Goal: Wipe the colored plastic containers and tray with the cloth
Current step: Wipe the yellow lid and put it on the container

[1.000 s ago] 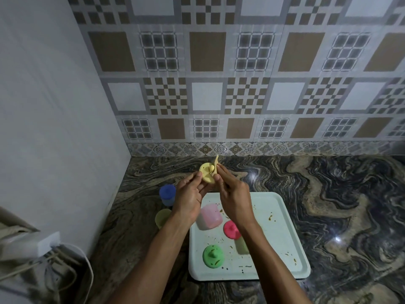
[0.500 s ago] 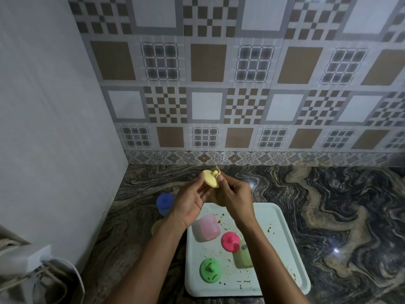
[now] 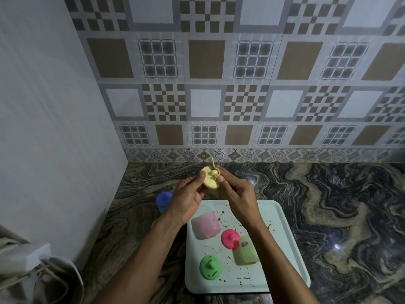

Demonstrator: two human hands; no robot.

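Note:
My left hand (image 3: pixel 187 195) holds a yellow lid (image 3: pixel 209 178) up above the counter, thumb on its rim. My right hand (image 3: pixel 237 195) pinches a small yellowish cloth (image 3: pixel 213 166) against the lid's knob. Below them lies the white tray (image 3: pixel 287 244), spotted with brown crumbs. On it are a pink container (image 3: pixel 208 224) on its side, a pink lid (image 3: pixel 229 238), a pale green container (image 3: pixel 245 252) lying down and a green lid (image 3: pixel 210 267).
A blue-lidded container (image 3: pixel 164 198) stands on the dark marble counter (image 3: pixel 328 205) left of the tray, near the grey side wall. Another yellowish container is mostly hidden under my left forearm. A white adapter with cables (image 3: pixel 24 257) sits at the lower left. Tiled wall behind.
The camera tilted, so the scene shifted down in view. Both hands kept the yellow lid, with the cloth working around its knob. The tray items have not moved.

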